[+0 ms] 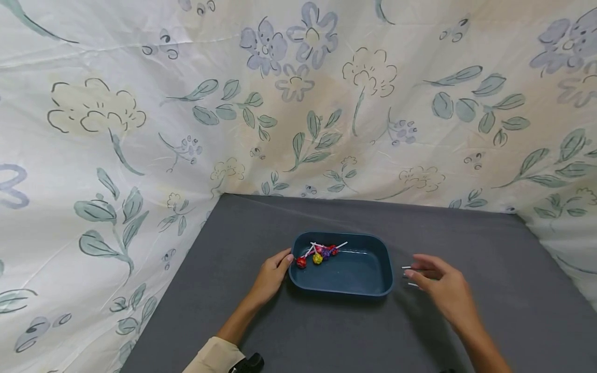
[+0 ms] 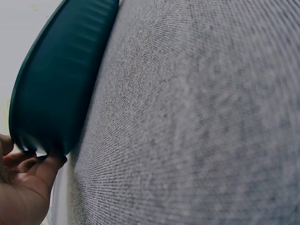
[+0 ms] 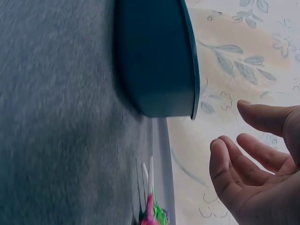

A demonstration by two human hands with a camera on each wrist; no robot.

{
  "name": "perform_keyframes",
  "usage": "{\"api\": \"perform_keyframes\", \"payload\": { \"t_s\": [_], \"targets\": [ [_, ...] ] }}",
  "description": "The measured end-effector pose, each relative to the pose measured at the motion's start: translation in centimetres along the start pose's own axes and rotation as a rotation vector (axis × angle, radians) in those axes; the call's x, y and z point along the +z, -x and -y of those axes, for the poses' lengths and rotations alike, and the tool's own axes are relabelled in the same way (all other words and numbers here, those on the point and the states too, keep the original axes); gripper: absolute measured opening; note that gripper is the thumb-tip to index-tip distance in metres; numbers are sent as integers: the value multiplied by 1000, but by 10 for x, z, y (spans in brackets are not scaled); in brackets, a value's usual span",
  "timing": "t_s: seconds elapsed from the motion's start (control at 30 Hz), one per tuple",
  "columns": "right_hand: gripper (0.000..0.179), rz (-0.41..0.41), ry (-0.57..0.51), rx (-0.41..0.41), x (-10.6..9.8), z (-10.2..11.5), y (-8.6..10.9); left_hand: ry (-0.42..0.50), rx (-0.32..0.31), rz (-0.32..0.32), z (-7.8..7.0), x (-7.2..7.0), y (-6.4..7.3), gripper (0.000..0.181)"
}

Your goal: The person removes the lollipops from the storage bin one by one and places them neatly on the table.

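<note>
A dark blue rectangular tray [image 1: 342, 287] stands on the grey cloth. My left hand [image 1: 272, 276] grips its left end, thumb over the rim and fingers against the outer wall; the left wrist view shows the fingertips on that wall. Inside the tray, toward its left side, lies a cluster of several lollipops [image 1: 317, 258] in red, yellow, purple and pink wrappers. Right of the tray, my right hand [image 1: 445, 287] hovers with fingers loosely bent and nothing between them. Beneath it, white lollipop sticks [image 1: 413, 284] poke out; the right wrist view shows pink and green wrapped lollipops [image 3: 161, 214] on the cloth.
Grey cloth [image 1: 224, 248] covers the table surface. A floral curtain [image 1: 298, 145] hangs behind and along the left and right sides. A black strap device [image 1: 248, 363] sits at my left wrist, by a beige sleeve.
</note>
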State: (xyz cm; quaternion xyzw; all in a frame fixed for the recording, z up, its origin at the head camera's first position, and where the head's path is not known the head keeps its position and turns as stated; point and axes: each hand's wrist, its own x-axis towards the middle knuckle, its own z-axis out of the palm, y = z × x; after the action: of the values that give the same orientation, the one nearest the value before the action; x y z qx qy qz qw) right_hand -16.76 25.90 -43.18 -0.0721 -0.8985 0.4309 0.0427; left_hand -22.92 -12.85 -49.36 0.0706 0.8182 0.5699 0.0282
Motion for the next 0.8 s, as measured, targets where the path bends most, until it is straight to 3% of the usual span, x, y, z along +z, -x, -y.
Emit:
{"api": "perform_keyframes", "payload": {
  "t_s": [0.8],
  "targets": [
    [52, 47, -189, -90, 37, 26, 3, 22, 3, 3, 1, 1, 0, 43]
  ]
}}
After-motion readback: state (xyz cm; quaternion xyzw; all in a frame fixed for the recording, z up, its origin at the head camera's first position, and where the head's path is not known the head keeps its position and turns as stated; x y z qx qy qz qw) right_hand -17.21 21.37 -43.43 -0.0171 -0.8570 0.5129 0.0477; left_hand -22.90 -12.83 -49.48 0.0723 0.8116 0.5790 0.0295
